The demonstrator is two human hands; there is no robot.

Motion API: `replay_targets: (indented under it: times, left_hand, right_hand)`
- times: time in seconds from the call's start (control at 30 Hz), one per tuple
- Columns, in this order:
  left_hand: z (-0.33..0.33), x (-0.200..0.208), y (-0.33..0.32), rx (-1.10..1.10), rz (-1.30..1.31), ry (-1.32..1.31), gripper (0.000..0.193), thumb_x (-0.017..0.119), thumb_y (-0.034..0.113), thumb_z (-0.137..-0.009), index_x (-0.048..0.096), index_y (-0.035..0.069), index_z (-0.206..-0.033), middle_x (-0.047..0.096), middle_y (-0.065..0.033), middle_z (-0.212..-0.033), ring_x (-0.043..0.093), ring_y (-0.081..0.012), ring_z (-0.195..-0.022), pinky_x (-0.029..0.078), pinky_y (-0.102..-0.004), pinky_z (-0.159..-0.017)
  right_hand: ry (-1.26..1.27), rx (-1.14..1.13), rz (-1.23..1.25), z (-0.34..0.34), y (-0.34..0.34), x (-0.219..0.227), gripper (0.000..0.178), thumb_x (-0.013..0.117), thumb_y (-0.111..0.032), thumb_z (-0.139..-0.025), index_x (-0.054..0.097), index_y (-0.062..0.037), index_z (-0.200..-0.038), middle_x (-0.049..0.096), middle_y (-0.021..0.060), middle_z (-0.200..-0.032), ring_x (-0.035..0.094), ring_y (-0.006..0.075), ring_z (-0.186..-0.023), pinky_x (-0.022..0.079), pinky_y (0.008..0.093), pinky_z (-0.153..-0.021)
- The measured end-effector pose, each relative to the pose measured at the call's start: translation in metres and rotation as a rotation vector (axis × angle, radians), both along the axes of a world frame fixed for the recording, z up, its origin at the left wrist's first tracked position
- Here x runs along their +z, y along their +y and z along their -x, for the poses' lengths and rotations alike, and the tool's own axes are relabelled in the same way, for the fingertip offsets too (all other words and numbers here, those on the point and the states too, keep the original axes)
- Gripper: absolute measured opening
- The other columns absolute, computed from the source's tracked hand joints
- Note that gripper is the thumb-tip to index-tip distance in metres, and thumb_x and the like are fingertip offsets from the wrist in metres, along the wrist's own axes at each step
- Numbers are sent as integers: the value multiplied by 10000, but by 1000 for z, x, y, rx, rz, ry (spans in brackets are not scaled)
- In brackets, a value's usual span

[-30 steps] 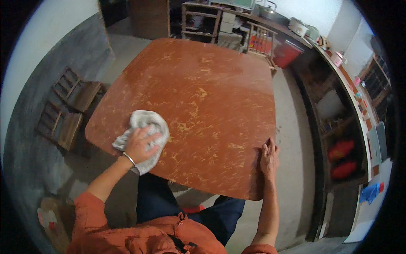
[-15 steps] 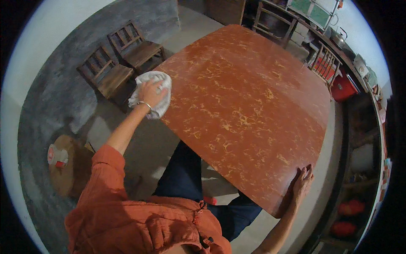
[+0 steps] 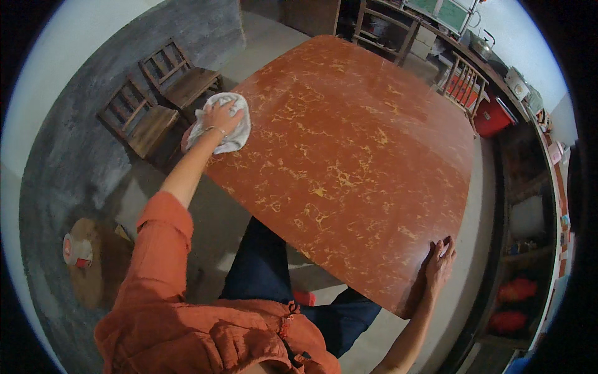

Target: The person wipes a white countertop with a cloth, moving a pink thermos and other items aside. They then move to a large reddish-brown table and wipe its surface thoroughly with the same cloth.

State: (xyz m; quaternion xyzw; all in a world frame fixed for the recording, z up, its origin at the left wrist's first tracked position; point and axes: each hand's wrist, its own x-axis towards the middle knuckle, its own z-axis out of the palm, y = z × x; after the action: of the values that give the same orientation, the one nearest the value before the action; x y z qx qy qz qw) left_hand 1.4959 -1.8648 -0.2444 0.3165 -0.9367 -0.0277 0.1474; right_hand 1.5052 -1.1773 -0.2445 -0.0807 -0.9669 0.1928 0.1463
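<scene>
A white cloth (image 3: 238, 138) lies bunched at the left edge of the red-brown table (image 3: 349, 156), which has a yellow marbled pattern. My left hand (image 3: 223, 117) presses on the cloth from above and holds it, a bracelet round the wrist. Part of the cloth reaches the table's rim. Over at the near right corner, my right hand (image 3: 441, 265) rests at the table's edge with its fingers apart and nothing held in them.
Two wooden chairs (image 3: 146, 124) stand left of the table by a grey wall. A round wooden stool or block (image 3: 87, 280) is at lower left, with a white item on it. Shelves (image 3: 529, 255) line the right side, near a red bucket (image 3: 493, 118) and a slatted chair (image 3: 464, 84).
My left hand and the cloth have slid a little farther along the table's left edge, away from me. My right hand stays at the near right corner. The whole view has shifted slightly.
</scene>
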Motion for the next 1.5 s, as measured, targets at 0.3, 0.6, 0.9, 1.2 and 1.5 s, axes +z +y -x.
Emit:
replay_targets:
  times: [0.3,0.6,0.9,1.2,1.5]
  left_hand:
    - [28,22,217,-842,8,53,470,593,489,-816,606,282,-1238,498,-153,-1342,508,-341,-1113,398,-461,-986]
    - [-54,18,120,-904,57,166,414,658,351,-791,638,205,-1178,584,-120,-1168,519,-328,-1023,419,-464,-918]
    - [122,13,202,-482,-21,-39,500,527,564,-836,577,312,-1264,499,-35,-1364,423,-307,-1253,340,-484,-1043]
    - [-21,29,349,-1453,-127,53,443,609,453,-797,609,309,-1216,508,-114,-1313,453,-322,-1179,399,-485,-953]
    - [-87,28,126,-777,46,71,459,651,401,-793,615,251,-1225,537,-163,-1263,514,-346,-1052,419,-442,-940]
  right_hand:
    - [-8,35,14,-5,-1,10,472,410,-409,-970,413,-163,-1373,466,164,-1318,521,377,-1143,447,454,-901]
    - [-113,-56,27,-10,-11,22,482,390,-430,-973,389,-184,-1388,429,155,-1357,529,376,-1141,460,469,-881]
    - [-118,-60,7,-5,-5,14,493,361,-510,-964,372,-250,-1383,458,167,-1311,569,397,-1067,477,475,-837]
    - [-13,2,66,-4,5,1,479,395,-437,-976,378,-210,-1397,447,178,-1322,551,389,-1102,471,462,-864]
    - [-116,-65,73,-12,-13,24,490,378,-446,-978,376,-199,-1401,432,173,-1350,543,376,-1128,470,459,-877]
